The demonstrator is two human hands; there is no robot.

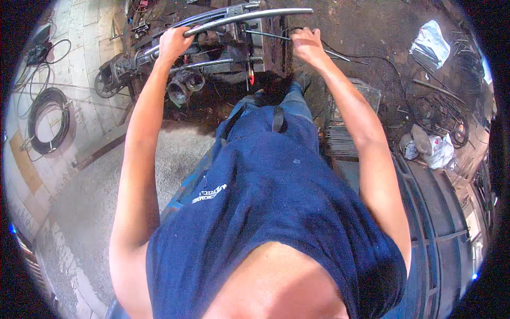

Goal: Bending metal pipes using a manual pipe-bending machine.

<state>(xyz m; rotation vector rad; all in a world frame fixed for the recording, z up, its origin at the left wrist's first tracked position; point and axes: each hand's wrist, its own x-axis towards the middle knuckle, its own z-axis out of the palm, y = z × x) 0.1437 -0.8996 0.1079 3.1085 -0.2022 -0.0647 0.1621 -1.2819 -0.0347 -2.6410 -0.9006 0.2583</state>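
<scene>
Pipe of curved, shiny metal, left end gripped by left hand.
It runs right, ending farther out than right hand, which seems curled round a thin metal rod.

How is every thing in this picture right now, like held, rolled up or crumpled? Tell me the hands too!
Left hand: closed around the shiny bar
Shiny bar: held near its left end; looks curved, but this lens bends edges, so I can't be sure
Right hand: closed on the thin rod
Thin rod: held, sticking out to the left
Black cable: coiled up
White sheet: crumpled
Blue shirt: worn, wrinkled
</scene>
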